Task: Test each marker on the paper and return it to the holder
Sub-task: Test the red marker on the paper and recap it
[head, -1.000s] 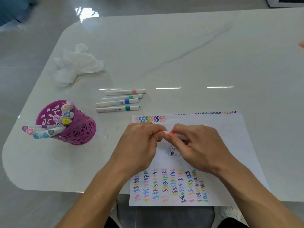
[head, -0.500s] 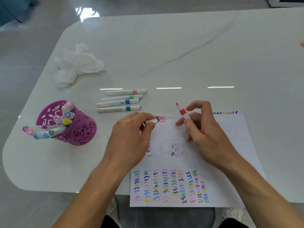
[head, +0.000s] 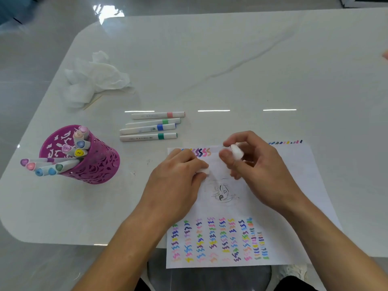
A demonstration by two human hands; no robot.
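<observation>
On the white tabletop (head: 231, 59) the paper (head: 294, 206) lies near, the purple holder (head: 98, 164) to its left, the left hand (head: 176, 185) pinching a small white cap (head: 204, 171) on the sheet's far-left part, and the right hand's (head: 262, 171) fingers (head: 247, 137) curled round the marker (head: 237, 152) over its far edge.

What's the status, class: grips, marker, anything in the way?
Left grip pinches cap. Right grip holds marker over paper. Four loose markers lie off the paper.
</observation>
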